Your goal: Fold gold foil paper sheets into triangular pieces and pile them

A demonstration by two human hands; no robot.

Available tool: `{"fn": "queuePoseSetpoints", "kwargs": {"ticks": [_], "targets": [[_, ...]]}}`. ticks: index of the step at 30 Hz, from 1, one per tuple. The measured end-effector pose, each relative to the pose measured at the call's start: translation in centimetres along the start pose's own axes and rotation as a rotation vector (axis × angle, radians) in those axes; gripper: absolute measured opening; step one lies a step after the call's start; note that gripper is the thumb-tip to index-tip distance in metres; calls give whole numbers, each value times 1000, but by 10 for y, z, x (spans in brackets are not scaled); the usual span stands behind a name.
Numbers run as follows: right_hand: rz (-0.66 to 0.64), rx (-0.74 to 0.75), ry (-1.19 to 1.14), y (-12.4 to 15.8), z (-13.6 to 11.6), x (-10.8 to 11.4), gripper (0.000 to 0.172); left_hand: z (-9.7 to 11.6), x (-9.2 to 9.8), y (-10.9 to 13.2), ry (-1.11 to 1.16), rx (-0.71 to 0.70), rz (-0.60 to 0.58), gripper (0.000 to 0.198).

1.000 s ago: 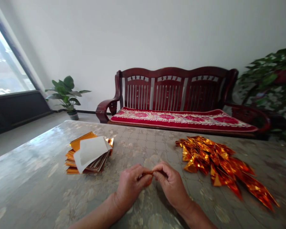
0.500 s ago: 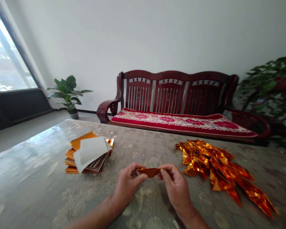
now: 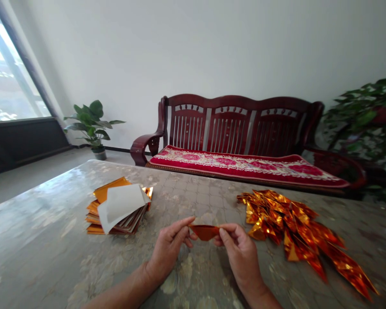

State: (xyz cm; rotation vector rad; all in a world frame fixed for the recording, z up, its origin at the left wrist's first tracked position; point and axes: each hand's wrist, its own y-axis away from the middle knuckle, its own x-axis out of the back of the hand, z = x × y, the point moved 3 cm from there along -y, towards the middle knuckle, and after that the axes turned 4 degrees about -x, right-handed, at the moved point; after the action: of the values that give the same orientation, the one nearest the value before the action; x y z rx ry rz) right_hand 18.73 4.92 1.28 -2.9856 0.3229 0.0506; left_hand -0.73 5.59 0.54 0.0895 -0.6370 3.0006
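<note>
Two hands are yours here: your left hand (image 3: 169, 253) and right hand (image 3: 241, 253) pinch opposite ends of a folded orange-gold foil piece (image 3: 205, 232) between thumb and fingers, clamped on it over the middle of the tabletop (image 3: 45, 214), toward its near edge. Left of them lies a stack of gold foil squares (image 3: 109, 191) topped by a white paper sheet (image 3: 124, 204). Just beside your right hand spreads a heap of folded foil triangles (image 3: 296, 227). A dark red wooden bench (image 3: 238, 124) with a floral cushion stands beyond the far edge.
</note>
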Motion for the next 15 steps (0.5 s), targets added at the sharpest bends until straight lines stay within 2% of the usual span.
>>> {"fn": "queuePoseSetpoints", "kwargs": {"ticks": [9, 15], "targets": [[-29, 23, 21, 0, 8, 1, 32, -6, 6, 0, -145, -141, -6, 22], [-80, 295, 286, 3, 5, 4, 14, 4, 12, -2, -375, -292, -5, 18]]}}
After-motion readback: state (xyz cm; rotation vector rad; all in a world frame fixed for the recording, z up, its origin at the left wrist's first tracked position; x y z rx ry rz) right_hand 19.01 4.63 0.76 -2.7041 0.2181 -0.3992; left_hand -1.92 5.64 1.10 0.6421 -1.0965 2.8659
